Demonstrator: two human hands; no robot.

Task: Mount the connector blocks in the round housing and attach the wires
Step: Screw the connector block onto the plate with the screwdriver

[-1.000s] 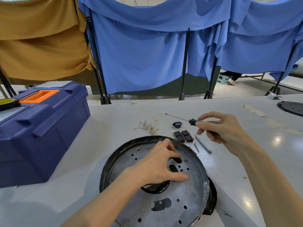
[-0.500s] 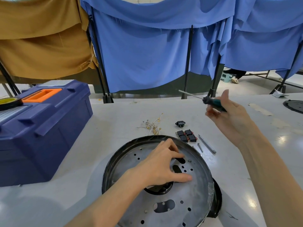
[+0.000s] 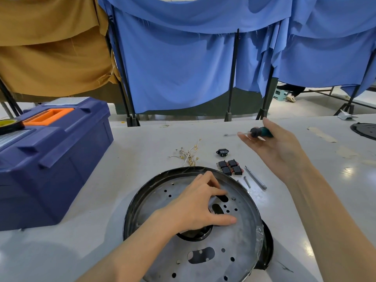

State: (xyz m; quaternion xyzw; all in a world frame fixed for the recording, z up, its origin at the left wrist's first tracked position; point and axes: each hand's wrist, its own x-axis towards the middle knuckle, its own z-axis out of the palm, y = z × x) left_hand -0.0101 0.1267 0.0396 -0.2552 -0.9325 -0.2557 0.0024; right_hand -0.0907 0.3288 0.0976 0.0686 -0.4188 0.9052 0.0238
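Note:
The round housing (image 3: 240, 241), a perforated metal disc with a black rim, lies on the table in front of me. My left hand (image 3: 195, 208) rests on it, fingertips by the oblong slots and thumb flat on the metal. My right hand (image 3: 278, 147) is raised behind and to the right, palm up. It holds a green-handled screwdriver (image 3: 261, 132) in the crook of the thumb, shaft pointing left and blurred. Several black-and-red connector blocks (image 3: 230, 169) sit just beyond the rim. A single black socket (image 3: 222, 152) lies behind them. A tangle of thin wires (image 3: 188, 154) lies to their left.
A blue toolbox (image 3: 53, 159) with an orange handle fills the left of the table. Two metal rods (image 3: 256, 177) lie right of the blocks. Another black round part (image 3: 365, 130) sits at the far right edge. Blue and tan cloths hang behind the table.
My right hand lifted the screwdriver off the spot by the blocks, swung it up, and now holds it lower with the palm turned up. My left hand stays on the housing.

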